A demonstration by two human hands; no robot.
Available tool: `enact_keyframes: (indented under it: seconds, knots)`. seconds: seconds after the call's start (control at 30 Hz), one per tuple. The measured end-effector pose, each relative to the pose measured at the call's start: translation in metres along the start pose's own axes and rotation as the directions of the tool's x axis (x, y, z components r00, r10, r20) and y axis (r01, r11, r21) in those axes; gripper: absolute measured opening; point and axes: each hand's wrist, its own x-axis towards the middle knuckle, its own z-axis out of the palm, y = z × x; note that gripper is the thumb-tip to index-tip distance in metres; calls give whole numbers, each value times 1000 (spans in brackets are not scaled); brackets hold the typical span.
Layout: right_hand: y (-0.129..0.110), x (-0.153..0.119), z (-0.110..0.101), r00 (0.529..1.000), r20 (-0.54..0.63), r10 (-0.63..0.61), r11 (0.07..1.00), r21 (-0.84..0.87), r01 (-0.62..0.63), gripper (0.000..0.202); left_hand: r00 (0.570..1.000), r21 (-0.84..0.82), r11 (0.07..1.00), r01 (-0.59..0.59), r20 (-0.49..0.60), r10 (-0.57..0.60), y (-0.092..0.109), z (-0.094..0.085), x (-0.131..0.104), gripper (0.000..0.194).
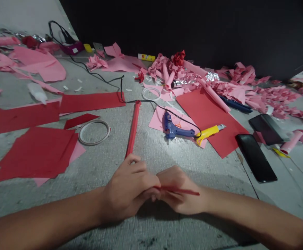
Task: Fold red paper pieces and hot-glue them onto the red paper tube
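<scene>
Left hand (130,189) and right hand (179,205) together clamp a red strip (185,191); red stick (133,128) beyond looks formed, leftward sheets (37,149) flat.

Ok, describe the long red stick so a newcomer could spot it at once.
On the grey table, look between the large white ring and the blue glue gun. The long red stick stretches away beyond the left hand. Its narrow rod shape sets it apart from the broad, flat red sheets at left.
</scene>
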Motion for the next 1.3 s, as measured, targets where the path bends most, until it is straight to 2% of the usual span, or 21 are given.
enact_keyframes:
  seconds: [0.07,0.13,0.17,0.23,0.3,0.4,0.5,0.6,0.73,0.83,0.97,1.03,1.13,1.3]
  knots:
    - [-4,-1,-3,999,-48,24,998,58,-22,28,995,-134,991,1,-102,-15,-4,1,3,29]
    - [-8,-3,-5,987,-135,91,992,96,-79,33,980,-196,979,59,-177,-95,-7,2,4,32]
    - [-10,-4,-6,973,-189,130,988,108,-111,36,975,-202,975,93,-178,-130,-8,3,5,26]
    - [-12,-5,-6,945,-281,171,983,111,-145,40,981,-201,970,136,-111,-160,-8,3,5,12]
    - [-13,-5,-5,936,-334,111,993,73,-92,40,990,-194,973,126,-33,-135,-6,2,6,13]
    - [-14,-3,-6,942,-335,-16,1000,-4,16,36,998,-204,977,58,14,-56,-4,-1,10,15]
    - [-14,-1,-6,946,-321,-39,999,-16,36,34,1000,-226,974,22,6,-22,-3,-3,13,13]
    - [-13,-4,-4,942,-336,-2,999,-31,-9,37,1000,-212,977,18,-1,-18,-5,-2,13,5]
    - [-10,-9,1,921,-368,127,992,36,-122,36,1000,-227,974,13,5,-13,-7,2,10,9]
    - [-11,-8,3,908,-398,131,991,83,-107,35,1000,-284,959,17,9,-15,-8,2,11,11]
    - [-13,-4,1,918,-378,119,981,185,-51,38,999,-378,925,-26,-27,17,-6,-1,16,15]
    - [-14,-2,0,920,-364,147,964,262,-50,42,1000,-430,903,-8,-20,-1,-6,-3,17,18]
    - [-13,-2,-1,919,-334,208,930,358,-81,44,996,-499,862,87,54,-70,-6,-6,17,21]
    - [-13,-3,0,924,-290,251,914,386,-127,44,982,-445,879,173,146,-119,-9,-7,14,15]
